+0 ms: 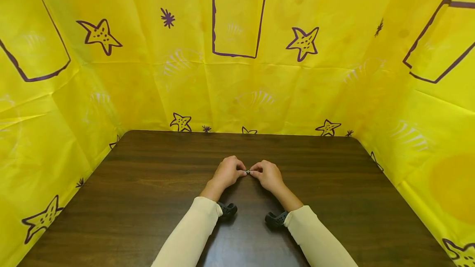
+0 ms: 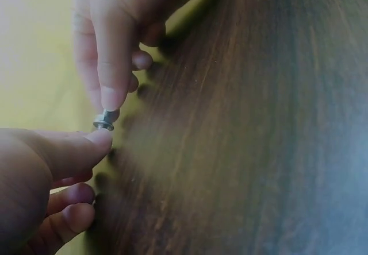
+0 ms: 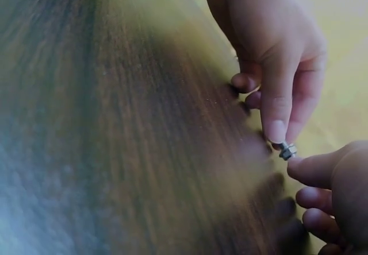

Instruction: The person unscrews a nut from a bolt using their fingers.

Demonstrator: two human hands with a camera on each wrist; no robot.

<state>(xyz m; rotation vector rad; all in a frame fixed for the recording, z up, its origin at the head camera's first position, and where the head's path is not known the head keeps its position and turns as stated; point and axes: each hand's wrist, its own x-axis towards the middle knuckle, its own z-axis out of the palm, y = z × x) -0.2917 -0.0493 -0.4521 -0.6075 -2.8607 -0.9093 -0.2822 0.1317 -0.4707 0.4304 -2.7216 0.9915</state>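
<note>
We note a small silver-grey metal fastener with a flanged middle [image 3: 288,151] between the hands, over the far part of the dark brown wood-grained table [image 1: 148,168]. The bare left hand [image 1: 226,172] pinches its left end; the bare right hand [image 1: 269,175] pinches its right end. We judge that gripping the ends leaves the middle exposed and lets each hand steady the other. Whether it is one part or several, we cannot tell.
</note>
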